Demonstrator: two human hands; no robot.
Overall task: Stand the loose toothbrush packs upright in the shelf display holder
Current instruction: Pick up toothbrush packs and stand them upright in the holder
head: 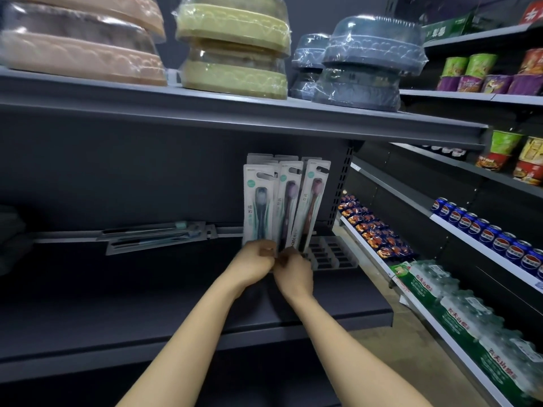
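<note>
Forearms are extended to the shelf; left hand [255, 261] and right hand [294, 270] are closed side by side on the lower ends of the upright toothbrush packs [283, 204]. Just right of the fingers, the slotted display holder [332, 254] is seen, apparently partly filled. Well left of the fingers, two loose packs [155, 237] are left lying flat.

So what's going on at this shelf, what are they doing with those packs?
A person is stocking a dark grey shop shelf. Both hands, left hand and right hand, grip the bottom of a bunch of upright carded toothbrush packs, right by the clear slotted plastic display holder, which looks mostly unfilled. Two more toothbrush packs lie flat further left on the shelf, not yet stood up.
</note>
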